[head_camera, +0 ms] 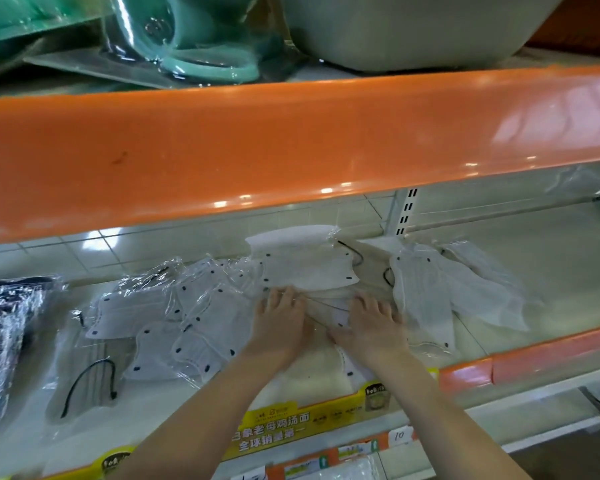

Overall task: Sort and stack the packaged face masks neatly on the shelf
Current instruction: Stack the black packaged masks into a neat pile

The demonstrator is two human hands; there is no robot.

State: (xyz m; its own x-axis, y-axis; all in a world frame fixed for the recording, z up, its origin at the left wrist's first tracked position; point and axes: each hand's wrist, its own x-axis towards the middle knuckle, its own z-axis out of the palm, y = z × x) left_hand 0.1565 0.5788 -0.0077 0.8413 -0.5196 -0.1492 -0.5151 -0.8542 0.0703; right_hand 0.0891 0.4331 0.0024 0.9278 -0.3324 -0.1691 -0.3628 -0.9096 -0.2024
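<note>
Shelf (551,271), pale surface with orange front lip, holding loose packaged face masks in clear wrappers; left hand (281,320) and right hand (374,323) both laid palm down, fingers straight and slightly spread, pressing side by side on a flat cream mask pack (326,306) at the shelf's middle; white mask pack (305,261) lies just behind the fingertips, partly propped against the tiled back wall (118,244); heap of white masks with black dots (187,323) overlapping one another to the left of the left hand; one grey mask with black ear loop (90,379) nearer the front edge, left; two white masks (464,289) slanting to the right of the right hand, overlapping; dark patterned item in shiny wrap (4,334) at far left; yellow printed strip (277,431) along the shelf front beneath the forearms; small price tag marked 10 (399,436) below it; orange upper shelf edge (291,143) overhead, carrying a mint-green plastic item (201,53) and a pale tub (412,29)
</note>
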